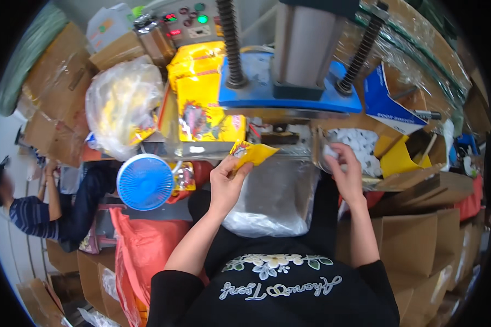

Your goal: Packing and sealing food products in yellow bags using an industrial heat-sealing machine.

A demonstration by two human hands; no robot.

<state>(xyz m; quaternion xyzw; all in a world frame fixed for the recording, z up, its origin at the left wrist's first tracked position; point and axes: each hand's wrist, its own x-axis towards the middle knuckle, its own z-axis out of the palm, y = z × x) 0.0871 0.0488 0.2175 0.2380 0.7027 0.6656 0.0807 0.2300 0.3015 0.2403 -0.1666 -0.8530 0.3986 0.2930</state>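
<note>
My left hand holds a small yellow pouch by its lower corner, just in front of the metal ledge of the press machine. My right hand reaches into a cardboard box of small white packets at the right, fingers curled around one white piece. A stack of flat yellow printed bags lies on the machine bed to the left of the blue press plate. A clear plastic bag rests on my lap between my arms.
A blue round fan stands left of my left hand. A clear sack of yellow pouches sits behind it. An orange bag lies at lower left. Cardboard boxes crowd the right. Another person sits at far left.
</note>
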